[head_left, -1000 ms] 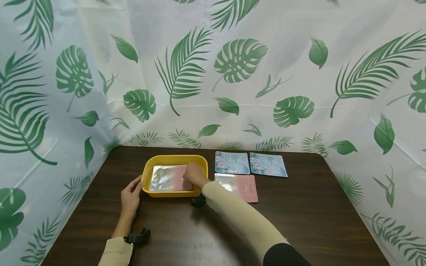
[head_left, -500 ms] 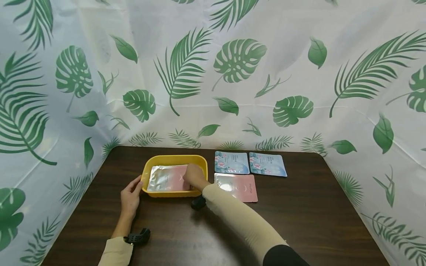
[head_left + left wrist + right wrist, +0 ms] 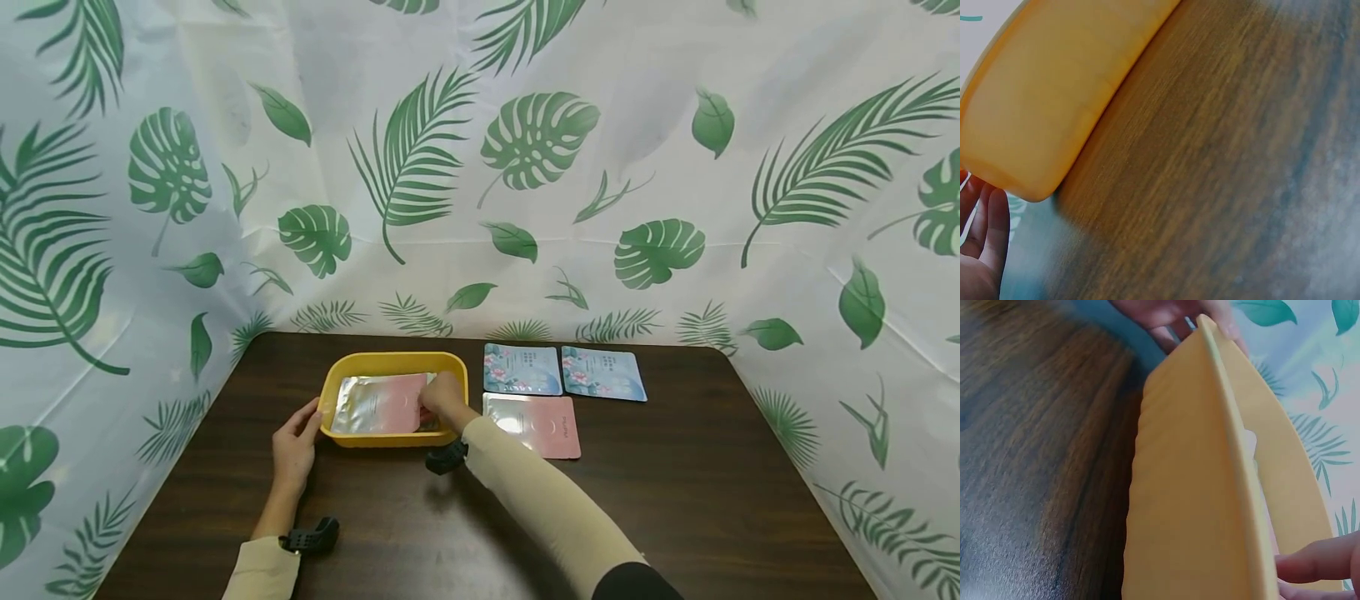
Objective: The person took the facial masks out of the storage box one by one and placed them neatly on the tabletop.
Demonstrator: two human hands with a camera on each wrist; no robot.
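Note:
A yellow plastic basket (image 3: 367, 440) stands at the back left of the table. My left hand (image 3: 293, 446) holds its left end, thumb at the rim and fingers outside the wall, as the right wrist view also shows. Inside lies a pink and silver sheet mask packet (image 3: 382, 404). My right hand (image 3: 447, 396) reaches in over the near right side, fingers curled at the packet's right edge and pinching it. In the right wrist view a finger (image 3: 1316, 561) shows just inside the rim; the fingertips under the packet's edge are partly hidden.
Right of the basket, a second pink packet (image 3: 536, 423) lies flat on the dark wood table (image 3: 675, 492). Two blue flowered packets (image 3: 522, 369) lie in a row behind it. A leaf-printed curtain (image 3: 555, 250) hangs behind the table.
The packet in the basket has slid a little left, and its right edge now shows beside my right fingers. My right hand has shifted slightly right. My left hand has stayed at the basket.

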